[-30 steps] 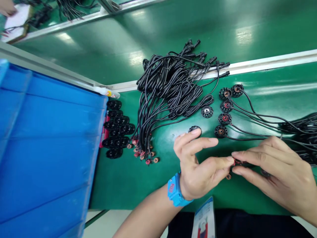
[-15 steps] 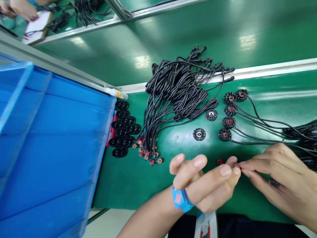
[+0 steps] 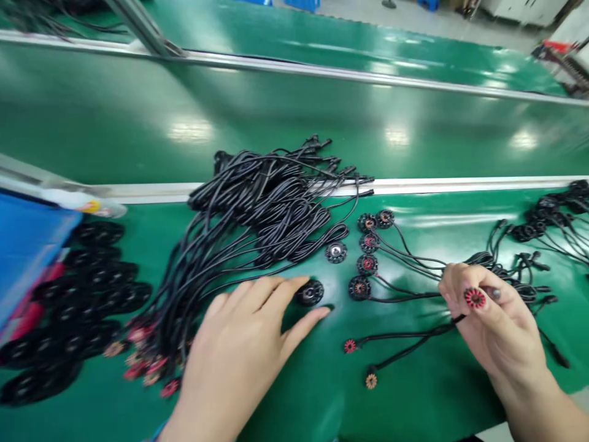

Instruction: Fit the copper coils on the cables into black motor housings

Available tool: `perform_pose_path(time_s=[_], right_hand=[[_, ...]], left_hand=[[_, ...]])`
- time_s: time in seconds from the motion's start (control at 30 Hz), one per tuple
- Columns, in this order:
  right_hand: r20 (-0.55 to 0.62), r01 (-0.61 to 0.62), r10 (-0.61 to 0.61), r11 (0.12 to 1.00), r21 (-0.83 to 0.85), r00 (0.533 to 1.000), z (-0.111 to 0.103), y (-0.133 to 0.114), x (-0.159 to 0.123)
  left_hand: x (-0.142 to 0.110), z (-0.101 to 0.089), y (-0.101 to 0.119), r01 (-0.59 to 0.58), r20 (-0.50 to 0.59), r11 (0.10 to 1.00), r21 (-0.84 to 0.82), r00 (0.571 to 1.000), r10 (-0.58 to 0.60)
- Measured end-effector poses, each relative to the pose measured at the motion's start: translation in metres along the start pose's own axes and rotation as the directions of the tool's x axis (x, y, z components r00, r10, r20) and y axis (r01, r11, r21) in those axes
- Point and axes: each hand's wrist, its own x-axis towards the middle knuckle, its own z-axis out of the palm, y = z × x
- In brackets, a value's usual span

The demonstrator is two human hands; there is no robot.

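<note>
My left hand (image 3: 243,350) lies on the green bench with fingers stretched out, its fingertips touching a black round cap (image 3: 310,292). My right hand (image 3: 494,325) is closed in a pinch on a small red coil piece (image 3: 474,298) at the end of a black cable. Two more cabled coil pieces, one red (image 3: 350,346) and one orange (image 3: 370,380), lie on the bench between my hands. A second black cap (image 3: 335,252) sits just beyond, beside a column of assembled black caps with red coils (image 3: 368,245).
A large bundle of black cables (image 3: 257,215) lies left of centre, coil ends toward me. A pile of black caps (image 3: 87,288) sits at the left beside a blue bin (image 3: 27,245). More cabled parts (image 3: 547,221) lie at the right. A metal rail (image 3: 414,184) borders the conveyor belt.
My hands have separated: the left moved away from the right and reached out to the black cap. The right kept the red coil piece. The camera swung right, pushing the blue bin to the edge.
</note>
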Motion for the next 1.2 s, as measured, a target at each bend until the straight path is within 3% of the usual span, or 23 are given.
perform_pose_path(time_s=[0.13,0.27,0.4,0.43,0.47,0.5,0.57,0.6,0.67,0.9,1.2], right_hand=[[-0.03,-0.009,0.011,0.999,0.038,1.0,-0.003,-0.002,0.012],[-0.036,0.004,-0.003,0.999,0.036,0.999,-0.007,-0.003,0.018],[-0.025,0.054,-0.054,0.999,0.006,0.998,-0.006,-0.009,0.008],[0.004,0.094,-0.094,0.993,-0.074,0.996,-0.005,-0.01,0.003],[0.064,0.169,-0.158,0.961,-0.219,0.985,-0.002,-0.011,-0.001],[0.163,0.285,-0.238,0.871,-0.401,0.957,0.001,-0.012,-0.006],[0.422,0.537,-0.333,0.517,-0.666,0.843,0.009,-0.008,-0.014],[0.525,0.62,-0.334,0.345,-0.705,0.783,0.013,-0.005,-0.017],[0.622,0.688,-0.31,0.188,-0.701,0.719,0.02,0.003,-0.02],[0.716,0.732,-0.19,0.019,-0.681,0.672,0.031,0.004,-0.017],[0.746,0.744,-0.106,-0.069,-0.665,0.657,0.036,-0.012,-0.017]], left_hand=[[-0.004,0.008,-0.004,-0.037,0.024,0.999,-0.035,0.999,0.038],[-0.004,0.014,0.002,-0.038,0.041,0.962,-0.269,0.998,0.051],[0.001,0.008,0.02,0.044,0.166,0.877,-0.479,0.985,0.041],[0.002,0.006,0.025,0.066,0.204,0.855,-0.514,0.978,0.048],[0.003,0.004,0.029,0.088,0.236,0.834,-0.545,0.97,0.052],[0.003,0.004,0.034,0.107,0.263,0.814,-0.571,0.963,0.057],[0.003,0.004,0.04,0.134,0.295,0.778,-0.614,0.953,0.069],[0.003,0.006,0.043,0.142,0.303,0.761,-0.633,0.95,0.076],[0.002,0.008,0.046,0.151,0.313,0.737,-0.658,0.946,0.085],[0.002,0.013,0.056,0.168,0.316,0.708,-0.686,0.945,0.082],[0.002,0.018,0.064,0.188,0.284,0.692,-0.696,0.958,0.025]])
